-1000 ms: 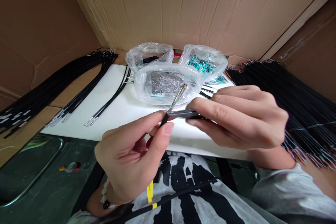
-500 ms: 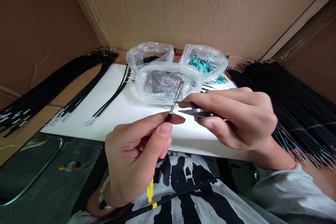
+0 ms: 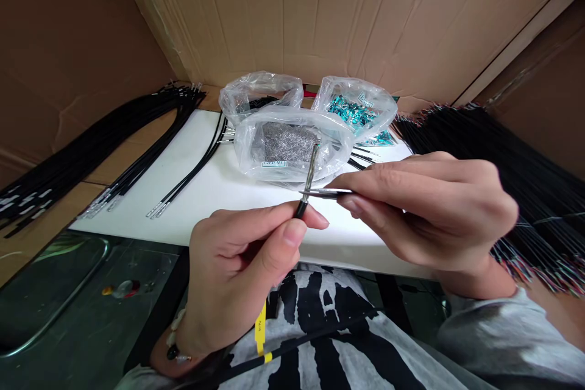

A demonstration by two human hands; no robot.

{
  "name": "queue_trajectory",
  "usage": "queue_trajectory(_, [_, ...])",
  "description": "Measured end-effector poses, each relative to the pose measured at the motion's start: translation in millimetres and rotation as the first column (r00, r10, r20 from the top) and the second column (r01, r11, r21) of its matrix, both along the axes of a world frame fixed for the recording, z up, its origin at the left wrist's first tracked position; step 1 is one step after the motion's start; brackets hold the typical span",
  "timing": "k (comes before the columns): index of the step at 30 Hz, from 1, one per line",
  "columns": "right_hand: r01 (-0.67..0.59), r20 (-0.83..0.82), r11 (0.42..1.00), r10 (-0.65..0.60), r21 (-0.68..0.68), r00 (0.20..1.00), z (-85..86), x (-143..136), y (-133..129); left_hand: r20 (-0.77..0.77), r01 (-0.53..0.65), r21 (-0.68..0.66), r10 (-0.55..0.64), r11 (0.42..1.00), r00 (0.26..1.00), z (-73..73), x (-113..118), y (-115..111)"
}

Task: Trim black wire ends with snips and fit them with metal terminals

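Left hand (image 3: pixel 244 268) on the cable (image 3: pixel 301 209), tweezers (image 3: pixel 326 194) in the right hand (image 3: pixel 439 213)!
Far left, a bundle of black cables (image 3: pixel 91 131); then the left thumb and finger pinch the cable above the white desk (image 3: pixel 205 201), stripped end up in front of a clear bag (image 3: pixel 247 161) of grey scraps; tweezer tips meet bare wire just above the black jacket, the right hand pinching them firmly; far right, a dark cable heap (image 3: pixel 493 152).

On the smooth counter (image 3: pixel 214 198), the bags (image 3: pixel 247 155) are glossy, crinkled clear plastic. Above it, the cable (image 3: pixel 309 181) pairs a smooth plastic-looking jacket (image 3: pixel 300 209) with shiny metallic strands (image 3: pixel 313 161); the tweezers (image 3: pixel 326 193) look metal. Behind it, the cardboard wall (image 3: pixel 297 12) is matt and creased.
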State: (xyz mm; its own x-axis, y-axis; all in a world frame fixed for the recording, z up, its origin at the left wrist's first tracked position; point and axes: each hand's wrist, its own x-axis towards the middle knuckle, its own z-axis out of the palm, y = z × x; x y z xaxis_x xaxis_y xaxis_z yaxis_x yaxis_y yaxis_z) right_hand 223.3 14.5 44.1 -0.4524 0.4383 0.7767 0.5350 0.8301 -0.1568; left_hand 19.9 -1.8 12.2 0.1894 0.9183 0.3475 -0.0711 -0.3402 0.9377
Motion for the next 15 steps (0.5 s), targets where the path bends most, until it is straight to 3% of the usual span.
queue_trajectory(9, [-0.039,0.058,0.996,0.043,-0.079,0.997,5.6,3.6,-0.1,-0.117,-0.047,0.074,0.055,0.996,0.992,-2.0,-3.5,1.1])
queue_trajectory(15, [-0.094,0.060,0.991,0.101,-0.100,0.993,7.3,5.8,3.2,-0.080,0.012,0.026,-0.009,1.000,0.997,-1.2,-4.4,0.7])
